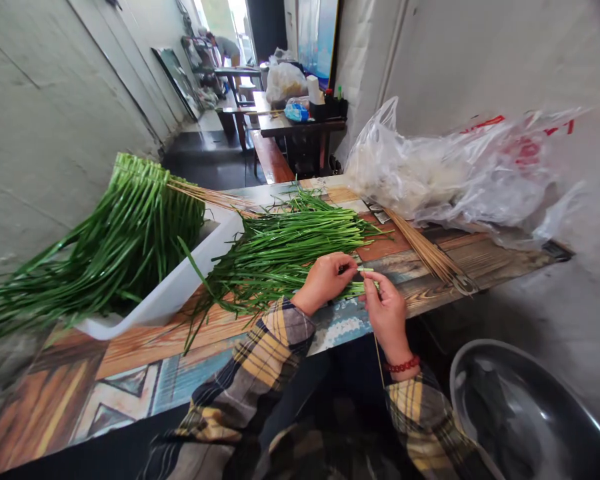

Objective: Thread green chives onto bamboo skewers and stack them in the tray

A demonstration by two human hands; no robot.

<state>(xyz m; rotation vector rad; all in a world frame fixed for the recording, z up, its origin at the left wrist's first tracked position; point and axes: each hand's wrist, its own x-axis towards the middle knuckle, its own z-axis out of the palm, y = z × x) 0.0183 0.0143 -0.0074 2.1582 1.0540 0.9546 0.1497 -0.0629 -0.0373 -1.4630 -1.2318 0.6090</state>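
Observation:
My left hand (329, 279) is closed in a pinch on the pale stem ends of garlic chives, at the right edge of a loose pile of green chives (300, 237). Close beside it, my right hand (386, 308) pinches a thin bamboo skewer (379, 357), whose length hangs down past the wrist. The skewer's upper end meets the stems between my fingertips; how far it passes through them is too small to tell. To the right, a bundle of bamboo skewers (423, 248) lies on the wood-patterned table (145, 350).
At the left, a white tray (173, 277) holds skewered chives (130, 227), their skewer ends (213, 195) pointing right. Clear plastic bags (445, 170) lie along the wall. A dark basin (525, 413) stands below right. Another table (300, 123) and a bending person (226, 48) are farther back.

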